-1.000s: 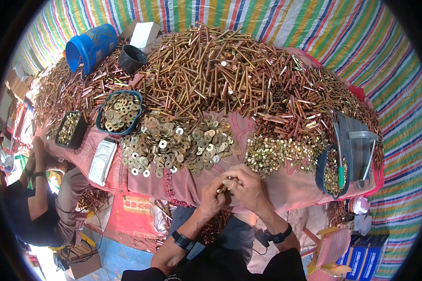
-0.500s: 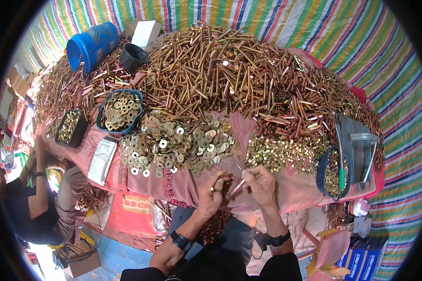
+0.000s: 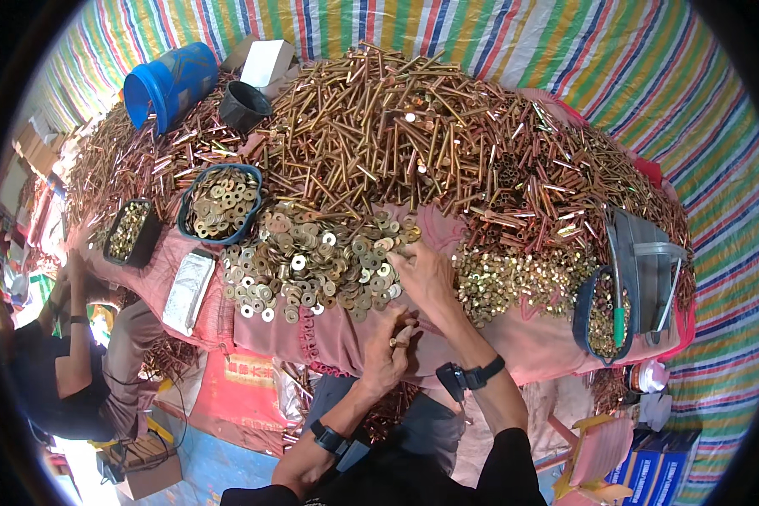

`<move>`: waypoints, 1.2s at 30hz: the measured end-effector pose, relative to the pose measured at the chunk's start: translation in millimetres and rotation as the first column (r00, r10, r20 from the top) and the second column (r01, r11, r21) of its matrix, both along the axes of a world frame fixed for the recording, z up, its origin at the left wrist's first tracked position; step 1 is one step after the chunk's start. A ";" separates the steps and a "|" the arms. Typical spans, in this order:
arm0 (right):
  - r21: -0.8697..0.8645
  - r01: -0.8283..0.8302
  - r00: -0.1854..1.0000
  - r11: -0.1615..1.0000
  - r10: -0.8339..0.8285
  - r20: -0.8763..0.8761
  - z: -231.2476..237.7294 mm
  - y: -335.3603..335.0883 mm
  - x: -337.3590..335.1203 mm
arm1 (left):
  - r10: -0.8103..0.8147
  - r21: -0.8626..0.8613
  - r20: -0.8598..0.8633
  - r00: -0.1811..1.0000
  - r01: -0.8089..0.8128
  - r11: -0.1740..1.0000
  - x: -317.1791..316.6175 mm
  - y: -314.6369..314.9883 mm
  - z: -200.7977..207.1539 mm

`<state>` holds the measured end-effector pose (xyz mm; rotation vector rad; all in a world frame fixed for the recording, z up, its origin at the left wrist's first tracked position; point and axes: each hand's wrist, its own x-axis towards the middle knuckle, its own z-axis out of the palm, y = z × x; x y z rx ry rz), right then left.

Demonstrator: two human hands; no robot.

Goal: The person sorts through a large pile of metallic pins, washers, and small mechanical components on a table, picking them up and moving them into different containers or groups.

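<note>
A loose heap of flat metal washers (image 3: pixel 312 257) lies on the pink cloth (image 3: pixel 346 341) in front of me. My right hand (image 3: pixel 426 274) reaches to the heap's right edge, its fingertips drawn together against the washers; whether one is pinched there is hidden. Closer to me, my left hand (image 3: pixel 386 350) hovers over the front of the cloth with its fingers curled closed. A small brass-coloured bit shows at its fingers, too small to name. Right of my right hand lies a spread of small gold-coloured nuts (image 3: pixel 514 282).
Behind rises a large mound of coppery bolts (image 3: pixel 379 135). A blue basket of washers (image 3: pixel 180 221), a dark tray of nuts (image 3: pixel 149 240) and a silver block (image 3: pixel 189 291) stand left. A nut bin (image 3: pixel 582 325) stands right. Another person (image 3: pixel 67 363) sits at far left.
My right hand has left the thin pinkish piece held between both hands and moved up to the washers. My left hand stays near its place, still curled. That piece no longer shows clearly.
</note>
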<state>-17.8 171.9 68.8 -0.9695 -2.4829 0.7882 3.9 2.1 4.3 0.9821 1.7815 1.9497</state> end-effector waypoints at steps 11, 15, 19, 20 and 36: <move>-0.375 -0.182 0.962 0.909 0.084 -0.261 -17.8 -3.2 28.9 | 0.002 -0.027 -0.020 1.000 -0.002 1.000 -1.4 -0.4 2.1; -0.341 -0.227 0.913 0.912 0.078 -0.400 -10.8 -5.7 43.8 | -0.011 -0.012 0.028 1.000 0.011 1.000 -0.6 0.3 6.7; -0.768 -0.317 0.911 0.556 -0.045 -0.409 22.7 -14.4 82.8 | 0.017 -0.047 -0.065 0.998 -0.020 0.999 -2.0 -1.1 9.1; -0.769 -0.304 0.929 0.562 -0.006 -0.371 30.3 -20.9 92.9 | -0.001 -0.092 -0.045 0.999 -0.003 0.996 -1.7 -2.8 8.9; -0.470 -0.321 0.904 0.822 0.118 -0.410 19.7 -82.8 104.6 | -0.094 0.035 -0.016 0.995 0.094 0.995 -6.0 -2.1 -8.9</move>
